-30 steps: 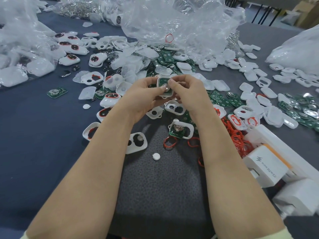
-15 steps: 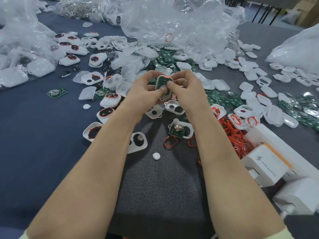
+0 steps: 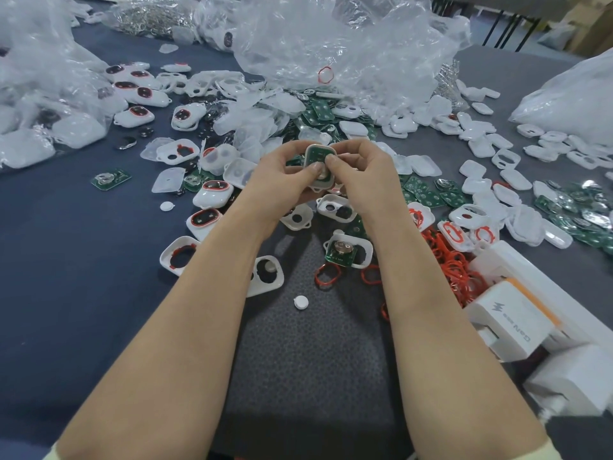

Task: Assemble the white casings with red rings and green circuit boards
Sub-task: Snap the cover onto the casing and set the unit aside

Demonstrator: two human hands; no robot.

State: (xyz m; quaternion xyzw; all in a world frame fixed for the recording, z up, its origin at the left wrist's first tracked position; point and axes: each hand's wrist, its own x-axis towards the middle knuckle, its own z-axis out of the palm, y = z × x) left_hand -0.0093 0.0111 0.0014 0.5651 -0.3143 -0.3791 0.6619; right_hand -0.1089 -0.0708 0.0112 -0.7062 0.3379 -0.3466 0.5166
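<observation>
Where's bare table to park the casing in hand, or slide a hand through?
Free: grey mat between the forearms, nearer than the white cap; blue cloth left of the left forearm, below the lone green board. Crowded: parts pile beyond left hand and right hand gripping the casing; red rings and white boxes on the right.

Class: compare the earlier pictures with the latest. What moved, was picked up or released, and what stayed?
Very little. The left hand and right hand keep gripping the small white plastic casing holding a green circuit board; it tipped briefly and is upright again, thumbs pressing the board. Nothing was picked up or let go. The loose red rings and scattered parts stayed put.
</observation>
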